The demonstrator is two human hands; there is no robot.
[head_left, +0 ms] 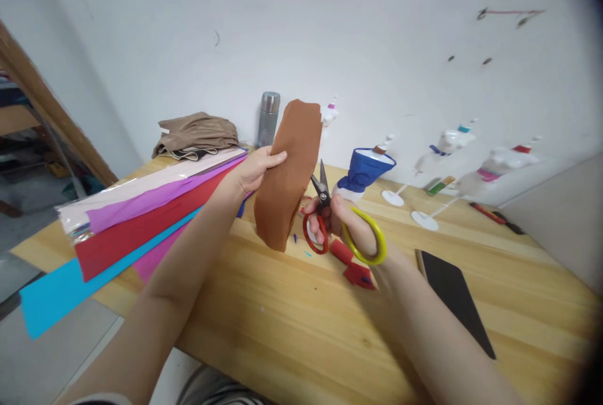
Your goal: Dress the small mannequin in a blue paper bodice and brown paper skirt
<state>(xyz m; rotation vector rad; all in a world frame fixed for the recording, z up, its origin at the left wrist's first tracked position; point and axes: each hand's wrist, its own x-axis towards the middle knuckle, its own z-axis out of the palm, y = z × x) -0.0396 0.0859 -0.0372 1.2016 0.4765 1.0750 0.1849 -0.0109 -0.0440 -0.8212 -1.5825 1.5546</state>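
My left hand (260, 167) grips a folded sheet of brown crepe paper (293, 166) by its left edge, thumb on the near face and fingers hidden behind. The sheet stands nearly upright above the table. In my right hand (346, 220) is a pair of scissors (323, 194) with one red and one yellow handle loop. Its dark blades are parted and point up, close to the paper's right edge; I cannot tell if they touch it. Red scraps (352, 265) lie on the table below the scissors.
Colored sheets (141, 229) and a folded brown cloth (198, 132) are at the left. A flask (269, 119) stands by the wall. Small white mannequins (455, 141), one wrapped in blue (365, 169), stand at the right. A black flat object (452, 295) lies on the wooden table (264, 317).
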